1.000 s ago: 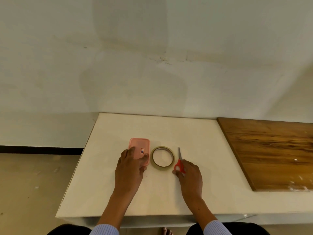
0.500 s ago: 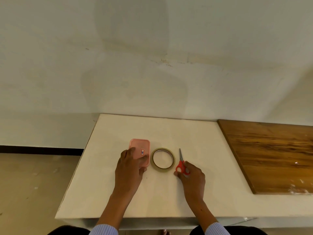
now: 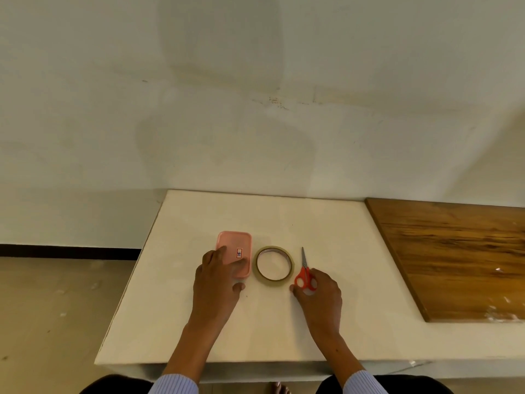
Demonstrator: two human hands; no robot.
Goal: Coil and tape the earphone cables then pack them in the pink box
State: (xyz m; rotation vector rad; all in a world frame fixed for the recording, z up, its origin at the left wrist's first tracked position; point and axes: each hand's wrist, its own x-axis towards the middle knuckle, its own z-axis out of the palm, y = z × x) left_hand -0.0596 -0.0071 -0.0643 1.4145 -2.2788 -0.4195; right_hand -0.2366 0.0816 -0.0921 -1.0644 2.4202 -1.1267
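A closed pink box (image 3: 237,244) with a small label lies on the white table (image 3: 284,217). My left hand (image 3: 217,282) rests on its near half, fingers laid flat on the lid and thumb by the near edge. Right of the box lies a roll of clear tape (image 3: 274,263). Further right are red-handled scissors (image 3: 304,270), blades pointing away from me. My right hand (image 3: 319,295) holds their handles between thumb and fingers. No earphone cable is in sight.
A brown wooden board (image 3: 454,257) covers the table's right part. A pale wall rises directly behind the table. The table's left edge drops to a tiled floor (image 3: 56,308). My knees show under the front edge.
My right hand and the scissors have slid slightly to the right, away from the tape roll. My left hand stays on the pink box.
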